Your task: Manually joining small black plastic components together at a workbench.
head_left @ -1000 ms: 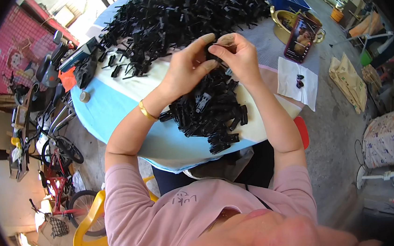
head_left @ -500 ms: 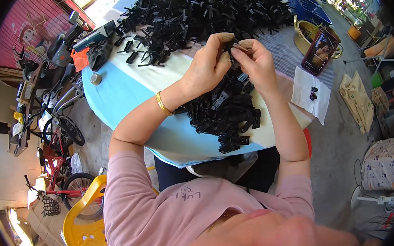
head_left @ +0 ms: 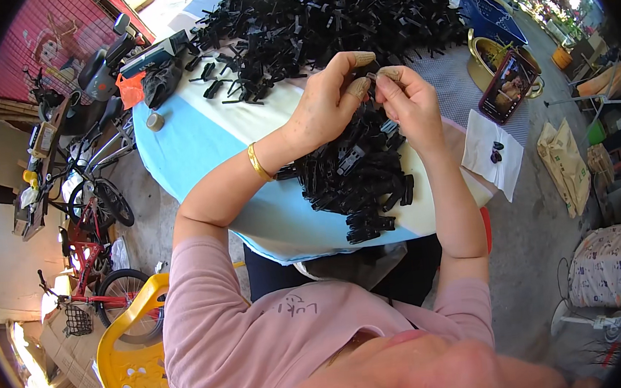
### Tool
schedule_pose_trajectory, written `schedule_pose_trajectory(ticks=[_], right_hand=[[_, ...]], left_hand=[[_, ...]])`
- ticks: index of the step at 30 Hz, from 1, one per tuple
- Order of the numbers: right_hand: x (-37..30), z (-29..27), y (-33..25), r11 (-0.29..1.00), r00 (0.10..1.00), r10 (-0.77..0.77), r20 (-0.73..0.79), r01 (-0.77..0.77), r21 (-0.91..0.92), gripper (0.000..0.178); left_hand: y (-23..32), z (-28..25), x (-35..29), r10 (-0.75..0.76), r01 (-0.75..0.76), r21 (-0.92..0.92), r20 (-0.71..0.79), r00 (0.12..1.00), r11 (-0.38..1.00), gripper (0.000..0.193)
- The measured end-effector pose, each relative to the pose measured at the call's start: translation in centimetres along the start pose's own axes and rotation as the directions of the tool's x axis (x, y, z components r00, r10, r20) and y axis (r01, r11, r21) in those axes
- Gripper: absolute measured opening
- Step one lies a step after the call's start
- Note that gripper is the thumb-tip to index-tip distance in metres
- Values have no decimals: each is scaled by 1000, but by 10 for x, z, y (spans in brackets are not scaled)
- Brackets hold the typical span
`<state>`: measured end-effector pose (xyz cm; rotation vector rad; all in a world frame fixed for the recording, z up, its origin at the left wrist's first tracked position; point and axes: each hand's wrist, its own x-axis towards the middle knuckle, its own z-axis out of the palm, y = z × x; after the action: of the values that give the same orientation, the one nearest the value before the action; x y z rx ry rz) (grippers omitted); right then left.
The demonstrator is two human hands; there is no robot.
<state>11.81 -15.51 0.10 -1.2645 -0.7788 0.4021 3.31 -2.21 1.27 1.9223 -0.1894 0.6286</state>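
The surface (head_left: 188,149) wears a cloth, matt and soft in look. Along its far edge, the heap of black pieces (head_left: 332,22) appears to be plastic, slightly shiny; the smaller pile (head_left: 365,182) toward the near edge looks the same. By the right edge, the pot (head_left: 478,72) seems polished metal, the phone (head_left: 512,88) has a glossy screen, and the napkin (head_left: 478,139) looks like thin, matt paper.
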Motion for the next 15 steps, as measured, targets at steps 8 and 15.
schedule_pose_trajectory(ticks=[8, 15], right_hand=[[-6, 6, -7, 999, 1000, 1, 11, -1, -36, 11], [-9, 3, -10, 969, 987, 144, 73, -156, 192, 12]], left_hand=[[2, 0, -2, 29, -31, -15, -68, 997, 999, 23], [2, 1, -1, 337, -307, 266, -73, 939, 914, 19]])
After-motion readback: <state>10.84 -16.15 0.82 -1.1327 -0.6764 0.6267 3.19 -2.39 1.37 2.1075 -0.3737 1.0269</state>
